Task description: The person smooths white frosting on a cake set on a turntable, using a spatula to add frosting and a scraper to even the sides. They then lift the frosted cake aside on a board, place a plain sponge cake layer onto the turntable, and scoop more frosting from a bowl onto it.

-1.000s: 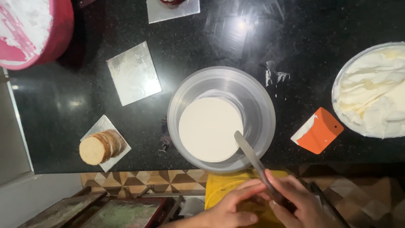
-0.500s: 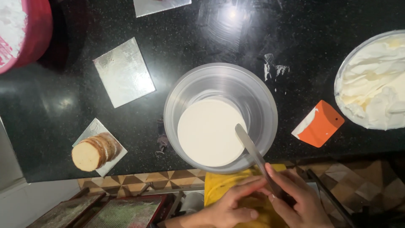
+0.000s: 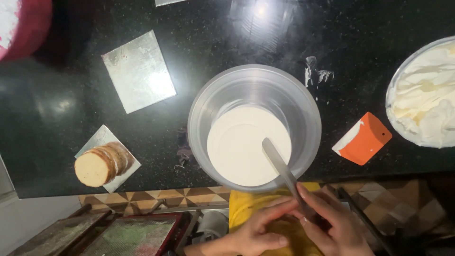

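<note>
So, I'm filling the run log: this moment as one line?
right hand: holds palette knife | left hand: fingers on blade | blade tip: over white cake | cake: in clear bowl

Both hands are bare, with no gloves, rings or bracelets showing. The left hand (image 3: 258, 232) shows slim fingers with short, plain nails, and its wrist is uncovered, with no sleeve reaching it. The right hand (image 3: 334, 227) is likewise uncovered, its knuckles and short nails visible; its wrist is cut off by the frame's lower edge.
</note>
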